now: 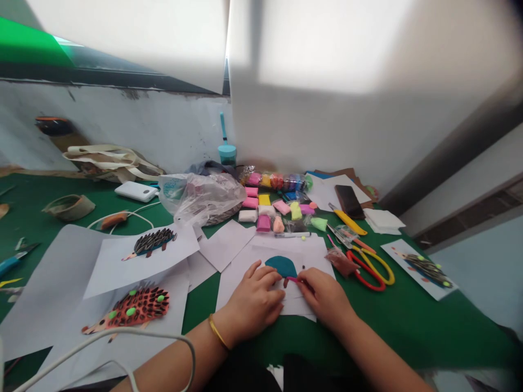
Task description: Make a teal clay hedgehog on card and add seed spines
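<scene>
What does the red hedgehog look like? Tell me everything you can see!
The red hedgehog looks like soft clay, covered in dark, seed-like spikes with four bright green dots on top. Its peach-coloured face has a dark eye and a reddish nose, pointing left. Thin legs show underneath. It lies on white paper at the table's left side, and a white cable loops across just below it.

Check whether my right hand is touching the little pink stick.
Touching. The head view shows the pink stick poking out from between the pinched thumb and fingers of your right hand.
</scene>
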### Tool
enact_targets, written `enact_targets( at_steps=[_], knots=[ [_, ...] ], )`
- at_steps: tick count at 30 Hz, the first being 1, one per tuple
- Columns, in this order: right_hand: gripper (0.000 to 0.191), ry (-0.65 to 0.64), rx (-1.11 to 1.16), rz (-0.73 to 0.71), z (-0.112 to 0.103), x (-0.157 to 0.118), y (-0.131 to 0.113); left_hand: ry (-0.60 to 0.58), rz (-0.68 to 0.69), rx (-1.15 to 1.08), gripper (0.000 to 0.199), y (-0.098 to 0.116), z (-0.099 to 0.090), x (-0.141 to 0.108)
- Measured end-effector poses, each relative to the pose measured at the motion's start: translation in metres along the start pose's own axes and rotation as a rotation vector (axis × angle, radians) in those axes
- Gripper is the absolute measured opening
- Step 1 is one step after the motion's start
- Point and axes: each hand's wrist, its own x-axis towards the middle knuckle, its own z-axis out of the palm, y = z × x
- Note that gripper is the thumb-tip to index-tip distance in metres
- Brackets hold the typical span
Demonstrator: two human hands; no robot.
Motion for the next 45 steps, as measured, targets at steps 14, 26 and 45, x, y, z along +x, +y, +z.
enact_targets(
  at_steps=[14,26,45],
  knots=[
    [0.016,-0.001,-0.011,-0.009,0.0016,-0.0008,0.0006,-0.003,0.003,-0.013,0.013,0.0001,-0.0006,0.0001],
    [0.016,0.025,0.024,-0.003,-0.0012,-0.0012,-0.001,0.004,0.007,-0.011,0.012,0.0004,-0.0011,0.0004],
    [0.013,0.032,0.007,0.041,-0.0013,-0.002,-0.0002,0.003,-0.001,-0.008,0.014,0.0002,0.0003,-0.0005]
  ],
)
